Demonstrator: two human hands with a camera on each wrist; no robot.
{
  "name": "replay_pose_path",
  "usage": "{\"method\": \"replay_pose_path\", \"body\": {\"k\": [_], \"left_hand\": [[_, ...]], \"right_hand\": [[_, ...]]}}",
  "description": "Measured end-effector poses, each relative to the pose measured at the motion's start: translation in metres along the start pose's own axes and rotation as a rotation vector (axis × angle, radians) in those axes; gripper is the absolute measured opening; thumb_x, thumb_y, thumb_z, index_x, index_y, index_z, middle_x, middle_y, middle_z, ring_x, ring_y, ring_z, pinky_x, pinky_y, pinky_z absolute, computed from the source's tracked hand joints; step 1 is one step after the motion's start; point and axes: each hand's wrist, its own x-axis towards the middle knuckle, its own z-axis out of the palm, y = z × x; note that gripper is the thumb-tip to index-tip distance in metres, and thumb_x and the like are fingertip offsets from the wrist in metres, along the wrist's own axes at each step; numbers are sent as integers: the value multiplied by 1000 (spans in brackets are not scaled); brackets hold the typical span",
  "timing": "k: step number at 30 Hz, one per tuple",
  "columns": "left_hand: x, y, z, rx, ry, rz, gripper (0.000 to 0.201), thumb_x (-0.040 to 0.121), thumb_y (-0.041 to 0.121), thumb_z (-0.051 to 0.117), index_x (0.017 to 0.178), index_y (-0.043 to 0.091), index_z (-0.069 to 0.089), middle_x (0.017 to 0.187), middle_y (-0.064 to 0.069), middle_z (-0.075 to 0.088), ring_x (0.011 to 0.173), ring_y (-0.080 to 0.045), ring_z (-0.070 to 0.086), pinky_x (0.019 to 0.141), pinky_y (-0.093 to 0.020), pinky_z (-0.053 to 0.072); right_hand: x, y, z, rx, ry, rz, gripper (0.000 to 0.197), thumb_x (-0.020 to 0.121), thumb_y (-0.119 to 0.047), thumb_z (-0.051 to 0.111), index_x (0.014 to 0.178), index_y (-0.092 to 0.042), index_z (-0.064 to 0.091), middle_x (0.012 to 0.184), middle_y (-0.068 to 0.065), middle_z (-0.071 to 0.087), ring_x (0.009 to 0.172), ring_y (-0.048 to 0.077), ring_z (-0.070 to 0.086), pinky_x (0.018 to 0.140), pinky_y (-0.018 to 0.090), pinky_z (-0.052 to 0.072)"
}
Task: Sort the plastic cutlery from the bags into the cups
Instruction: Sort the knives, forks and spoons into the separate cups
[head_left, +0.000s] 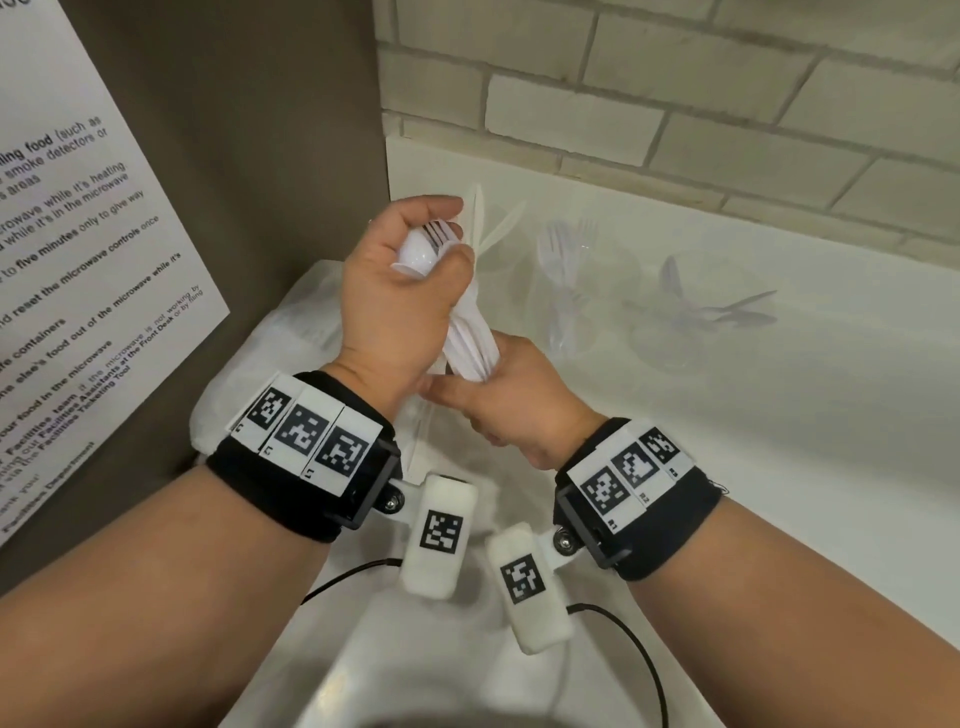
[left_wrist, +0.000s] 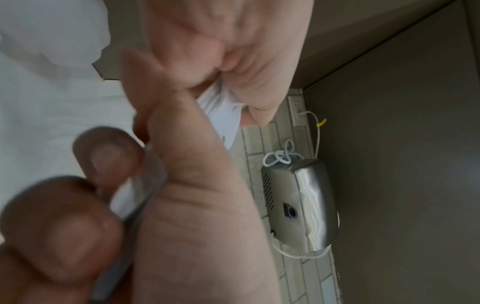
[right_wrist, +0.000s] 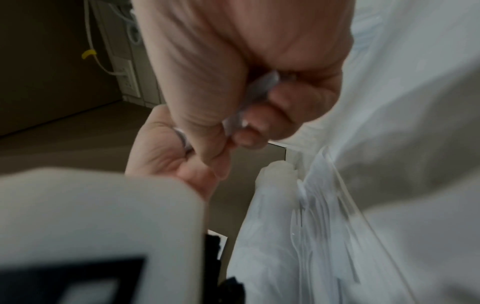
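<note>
My left hand (head_left: 447, 228) grips the head end of a bundle of white plastic cutlery (head_left: 470, 332); a spoon bowl and fork tines stick out of the fist. Lower down, my right hand (head_left: 483, 384) holds the handle ends of the same bundle (right_wrist: 255, 90). On the white counter behind stand three clear cups: one with knives (head_left: 491, 228) partly hidden by the left hand, one with forks (head_left: 566, 291), one with spoons (head_left: 680, 317). A white plastic bag (head_left: 270, 358) with more cutlery (right_wrist: 319, 226) lies under my hands.
A brown panel with a paper notice (head_left: 78, 270) closes the left side. A pale brick-tile wall (head_left: 675, 104) runs behind the counter (head_left: 779, 441). A steel appliance (left_wrist: 298, 205) with a white cord and a wall outlet (left_wrist: 296, 109) show in the left wrist view.
</note>
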Motion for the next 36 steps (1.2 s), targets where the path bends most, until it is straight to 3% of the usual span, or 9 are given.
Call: {"method": "replay_pose_path", "body": {"k": [3, 6, 11, 16, 20, 25, 28, 33, 36], "left_hand": [[5, -2, -10, -72, -160, -9, 87, 74, 11, 80, 143, 27, 30, 131, 15, 47, 126, -8, 50, 103, -34, 46], [7, -7, -26, -214, -293, -210, 128, 54, 34, 93, 148, 29, 7, 144, -9, 41, 135, -20, 45, 103, -38, 46], [-7, -9, -30, 20, -688, -431, 74, 61, 51, 84, 120, 11, 61, 112, -6, 70, 112, -20, 64, 91, -31, 50], [-10, -8, -19, -8, -483, -463, 15, 90, 26, 61, 91, 14, 69, 116, -4, 70, 98, -21, 69, 81, -40, 54], [1, -13, -27, -162, -188, -464, 16, 92, 20, 55, 90, 12, 68, 106, -7, 71, 104, -19, 68, 100, -40, 49], [-4, -17, -31, 46, -175, -474, 13, 95, 10, 54, 83, 15, 57, 64, -3, 60, 48, -17, 52, 57, -34, 51], [-10, -25, -24, 289, -206, -352, 12, 90, 17, 61, 84, 14, 51, 64, -1, 50, 49, -19, 48, 50, -32, 48], [-8, -33, -19, 514, -250, -221, 34, 81, 23, 66, 110, 18, 49, 85, 2, 57, 69, -20, 61, 58, -37, 55], [-8, -36, -16, 593, -288, -208, 45, 75, 26, 67, 115, 14, 49, 80, -1, 62, 68, -19, 65, 55, -35, 55]], "right_hand": [[3, 1, -1, 26, 104, 8, 33, 77, -11, 73, 62, -19, 45, 49, -8, 41, 34, 5, 35, 37, 19, 27], [4, 0, -7, 219, 93, 43, 37, 79, 0, 63, 59, -17, 36, 47, -4, 31, 36, 13, 25, 40, 19, 22], [1, -1, -4, 199, 9, 7, 21, 78, 10, 56, 71, -10, 53, 44, -6, 37, 35, 9, 30, 40, 17, 23], [-2, 0, 3, 74, -89, 9, 16, 73, 2, 71, 71, -9, 60, 59, 7, 55, 46, 19, 52, 41, 27, 42], [2, -8, -16, -208, 13, 37, 36, 63, -46, 79, 78, -15, 67, 74, 6, 71, 76, 21, 70, 71, 38, 57], [13, -38, -39, -94, 411, -288, 16, 80, -21, 73, 70, -20, 61, 67, 4, 60, 59, 18, 58, 53, 31, 50], [15, -59, -40, -84, 327, -404, 11, 86, -12, 67, 77, -18, 65, 68, -2, 61, 54, 8, 56, 50, 21, 48], [23, -66, -26, -252, 374, -378, 29, 73, -44, 79, 72, -17, 69, 57, -13, 58, 52, 0, 54, 56, 20, 47], [29, -66, -20, -379, 424, -384, 25, 72, -40, 79, 71, -19, 66, 56, -14, 53, 54, 1, 51, 59, 18, 44]]}}
